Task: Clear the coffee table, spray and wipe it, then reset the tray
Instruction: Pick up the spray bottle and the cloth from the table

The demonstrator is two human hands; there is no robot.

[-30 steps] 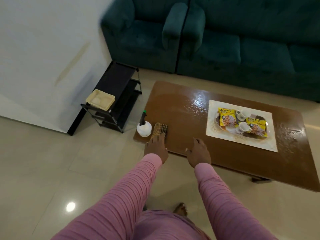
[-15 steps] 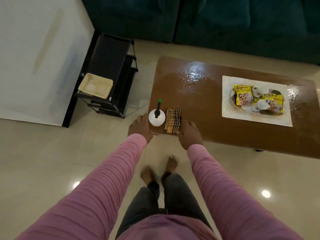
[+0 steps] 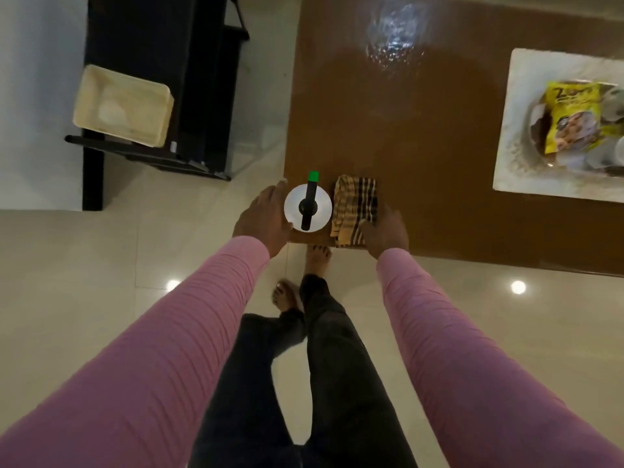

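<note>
A white spray bottle (image 3: 320,211) with a black, green-tipped nozzle stands on the near left corner of the brown coffee table (image 3: 422,136). My left hand (image 3: 261,219) curves round its left side, finger and thumb flanking it. Right of the bottle lies a folded checked cloth (image 3: 354,204). My right hand (image 3: 386,236) grips the cloth's near right corner, thumb on top. At the right edge a white mat (image 3: 513,136) carries the tray with yellow snack packets (image 3: 567,119) and cups (image 3: 616,106), partly cut off.
A black shelf rack (image 3: 162,62) stands on the floor left of the table and holds a cream plastic tray (image 3: 121,106). My bare feet (image 3: 319,258) are on the tiled floor at the table's near edge. A wet, glossy patch (image 3: 391,32) shines at the table's far side.
I have stepped up to the table and look straight down. My left hand closed in on the spray bottle, and my right hand came onto the cloth's corner.
</note>
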